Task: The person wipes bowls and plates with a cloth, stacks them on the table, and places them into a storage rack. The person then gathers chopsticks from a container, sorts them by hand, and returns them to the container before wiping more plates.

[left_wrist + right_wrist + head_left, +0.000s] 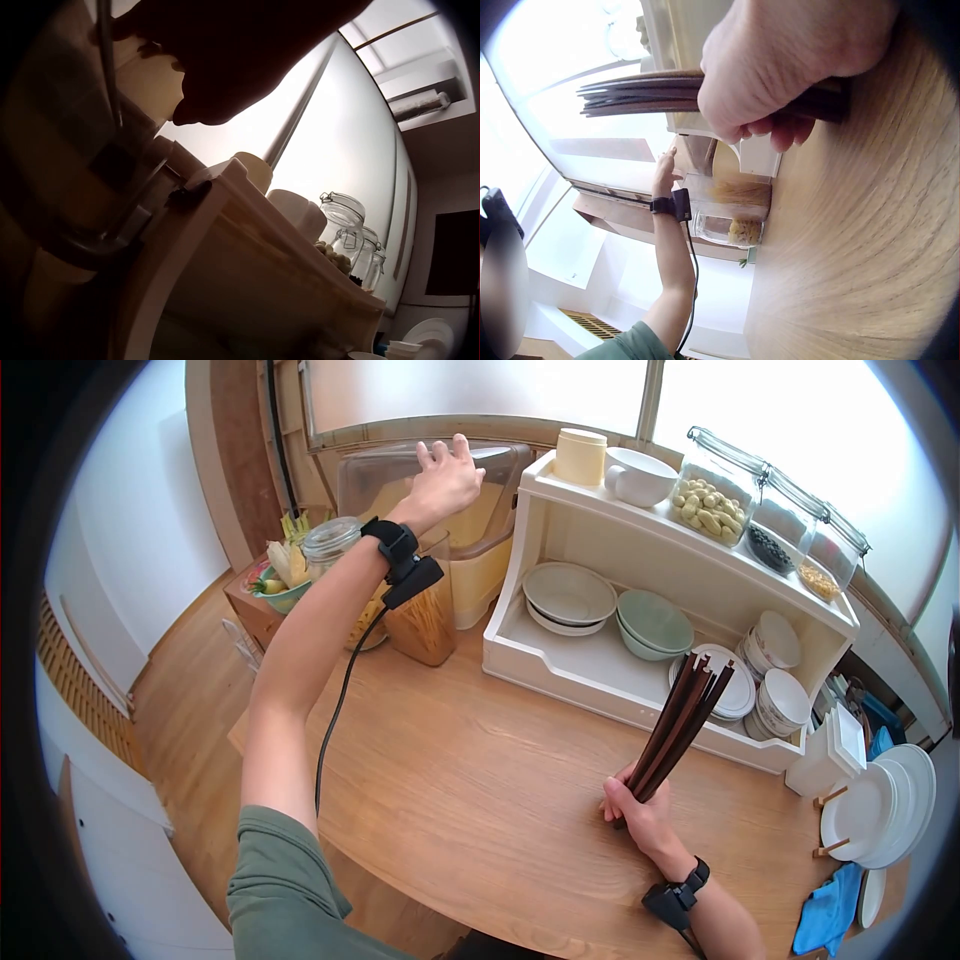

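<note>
My right hand (640, 810) grips a bundle of dark brown chopsticks (682, 725) over the table, their tips fanned up toward the shelf. In the right wrist view the fingers curl round the bundle (641, 94). My left hand (445, 482) is raised at the back left, above a spaghetti container (422, 622) and in front of a large lidded bin (482, 575). Its fingers are spread and bent a little; whether they touch the bin's lid cannot be told. In the left wrist view this hand (217, 56) is a dark silhouette.
A white shelf (570, 695) holds bowls and plates, with a mug (640, 478) and glass jars (712, 500) on top. Plates (860, 810) stand in a rack at the right beside a blue cloth (828, 910). A bowl of vegetables (285, 595) sits at the left.
</note>
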Available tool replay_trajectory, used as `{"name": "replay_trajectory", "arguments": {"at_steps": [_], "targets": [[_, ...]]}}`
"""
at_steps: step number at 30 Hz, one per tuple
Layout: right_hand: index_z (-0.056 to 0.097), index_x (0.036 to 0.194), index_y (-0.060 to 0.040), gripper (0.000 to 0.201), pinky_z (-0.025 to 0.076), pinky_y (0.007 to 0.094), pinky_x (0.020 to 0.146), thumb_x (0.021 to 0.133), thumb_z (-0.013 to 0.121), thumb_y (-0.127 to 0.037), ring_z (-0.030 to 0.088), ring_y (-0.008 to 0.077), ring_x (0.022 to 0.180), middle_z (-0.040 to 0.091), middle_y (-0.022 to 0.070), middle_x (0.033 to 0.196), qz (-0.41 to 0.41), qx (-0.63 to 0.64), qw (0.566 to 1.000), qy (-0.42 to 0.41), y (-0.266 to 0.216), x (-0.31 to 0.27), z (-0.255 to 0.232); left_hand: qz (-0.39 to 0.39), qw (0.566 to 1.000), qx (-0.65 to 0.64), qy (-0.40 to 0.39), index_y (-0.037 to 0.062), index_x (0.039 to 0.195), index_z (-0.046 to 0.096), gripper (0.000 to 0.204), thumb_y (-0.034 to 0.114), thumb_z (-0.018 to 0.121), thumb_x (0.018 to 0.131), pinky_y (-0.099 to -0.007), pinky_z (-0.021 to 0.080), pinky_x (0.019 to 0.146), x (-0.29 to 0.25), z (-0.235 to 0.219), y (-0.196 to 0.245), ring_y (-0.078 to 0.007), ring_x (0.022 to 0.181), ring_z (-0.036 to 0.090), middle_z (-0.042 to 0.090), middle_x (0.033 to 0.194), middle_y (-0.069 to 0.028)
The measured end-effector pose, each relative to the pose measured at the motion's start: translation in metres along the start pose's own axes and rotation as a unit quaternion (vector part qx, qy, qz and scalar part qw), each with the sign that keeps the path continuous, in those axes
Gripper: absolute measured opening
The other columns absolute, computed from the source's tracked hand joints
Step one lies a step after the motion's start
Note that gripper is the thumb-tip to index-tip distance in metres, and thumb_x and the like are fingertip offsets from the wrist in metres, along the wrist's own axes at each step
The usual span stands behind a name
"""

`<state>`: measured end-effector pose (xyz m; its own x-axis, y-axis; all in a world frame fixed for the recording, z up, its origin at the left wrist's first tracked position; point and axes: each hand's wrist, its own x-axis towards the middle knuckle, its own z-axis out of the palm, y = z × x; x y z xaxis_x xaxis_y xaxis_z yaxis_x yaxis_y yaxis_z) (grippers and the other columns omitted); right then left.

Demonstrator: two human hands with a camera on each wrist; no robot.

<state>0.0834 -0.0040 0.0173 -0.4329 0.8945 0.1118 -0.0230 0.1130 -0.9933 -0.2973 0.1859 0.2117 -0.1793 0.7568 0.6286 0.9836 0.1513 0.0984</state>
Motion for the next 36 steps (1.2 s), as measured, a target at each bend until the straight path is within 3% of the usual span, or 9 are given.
{"name": "replay_trajectory", "arguments": {"at_steps": [2, 4, 14, 16, 24, 26, 30, 36], "targets": [[0.050, 0.080, -0.0024, 0.015, 0.050, 0.0289, 0.054, 0.089, 0.059, -0.009, 0.053, 0.0117, 0.050, 0.052, 0.0035, 0.059, 0.002, -0.001, 1.000, -0.001, 0.001, 0.000, 0.000, -0.005, 1.000, -0.005, 0.006, -0.0081, 0.138, 0.022, 0.068, 0.039, 0.045, 0.094, -0.0576, 0.019, 0.109, 0.003, -0.007, 0.003, -0.0556, 0.129, 0.022, 0.036, 0.129, -0.0379], [0.056, 0.076, -0.0013, 0.016, 0.042, 0.0241, 0.045, 0.088, 0.062, -0.009, 0.054, 0.0098, 0.050, 0.056, 0.0027, 0.059, -0.008, 0.027, 1.000, 0.011, 0.002, 0.000, 0.001, 0.000, 0.999, 0.034, -0.037, -0.0039, 0.137, 0.028, 0.063, 0.039, 0.045, 0.094, -0.0565, 0.025, 0.107, 0.013, -0.014, 0.005, -0.0528, 0.127, 0.029, 0.039, 0.128, -0.0372], [0.057, 0.075, -0.0011, 0.016, 0.043, 0.0239, 0.046, 0.088, 0.062, -0.010, 0.055, 0.0094, 0.050, 0.056, 0.0024, 0.058, -0.002, 0.032, 0.999, 0.020, 0.000, 0.000, 0.002, 0.005, 0.996, 0.034, -0.082, -0.0040, 0.132, 0.037, 0.061, 0.040, 0.050, 0.091, -0.0492, 0.034, 0.103, 0.033, -0.036, 0.010, -0.0461, 0.121, 0.042, 0.045, 0.126, -0.0337], [0.057, 0.073, -0.0013, 0.018, 0.043, 0.0237, 0.046, 0.088, 0.063, -0.010, 0.055, 0.0092, 0.050, 0.056, 0.0020, 0.057, -0.002, 0.041, 0.999, 0.015, 0.002, 0.000, 0.002, -0.003, 0.996, 0.024, -0.091, 0.0007, 0.133, 0.040, 0.059, 0.041, 0.050, 0.091, -0.0483, 0.035, 0.103, 0.038, -0.035, 0.008, -0.0420, 0.123, 0.041, 0.045, 0.129, -0.0288], [0.058, 0.073, -0.0014, 0.019, 0.041, 0.0240, 0.046, 0.088, 0.063, -0.013, 0.054, 0.0080, 0.050, 0.055, 0.0012, 0.055, 0.008, 0.017, 1.000, 0.012, 0.003, 0.000, 0.000, 0.040, 0.993, 0.009, -0.111, -0.0042, 0.128, 0.042, 0.059, 0.040, 0.051, 0.089, -0.0459, 0.039, 0.100, 0.051, -0.034, -0.005, -0.0439, 0.117, 0.048, 0.049, 0.124, -0.0316], [0.058, 0.073, -0.0015, 0.019, 0.041, 0.0241, 0.046, 0.088, 0.063, -0.013, 0.054, 0.0080, 0.050, 0.055, 0.0012, 0.055, 0.010, 0.021, 1.000, 0.010, 0.004, 0.001, 0.000, 0.051, 0.996, 0.027, -0.062, -0.0072, 0.125, 0.044, 0.055, 0.034, 0.053, 0.090, -0.0391, 0.045, 0.089, 0.050, -0.033, -0.006, -0.0345, 0.105, 0.058, 0.059, 0.109, -0.0274], [0.058, 0.073, -0.0015, 0.020, 0.042, 0.0246, 0.047, 0.088, 0.063, -0.014, 0.054, 0.0083, 0.050, 0.055, 0.0015, 0.054, 0.015, 0.010, 1.000, 0.004, 0.001, 0.001, -0.001, 0.033, 0.993, -0.016, -0.115, -0.0076, 0.128, 0.042, 0.057, 0.035, 0.052, 0.091, -0.0393, 0.041, 0.096, 0.044, -0.044, 0.000, -0.0359, 0.113, 0.053, 0.054, 0.119, -0.0288], [0.058, 0.074, -0.0013, 0.021, 0.042, 0.0253, 0.047, 0.088, 0.063, -0.016, 0.054, 0.0087, 0.050, 0.055, 0.0019, 0.055, 0.014, -0.004, 1.000, 0.000, 0.003, 0.001, -0.002, 0.046, 0.995, 0.021, -0.087, -0.0071, 0.129, 0.041, 0.058, 0.036, 0.051, 0.092, -0.0404, 0.039, 0.099, 0.041, -0.040, -0.002, -0.0369, 0.116, 0.050, 0.051, 0.123, -0.0292]]}}
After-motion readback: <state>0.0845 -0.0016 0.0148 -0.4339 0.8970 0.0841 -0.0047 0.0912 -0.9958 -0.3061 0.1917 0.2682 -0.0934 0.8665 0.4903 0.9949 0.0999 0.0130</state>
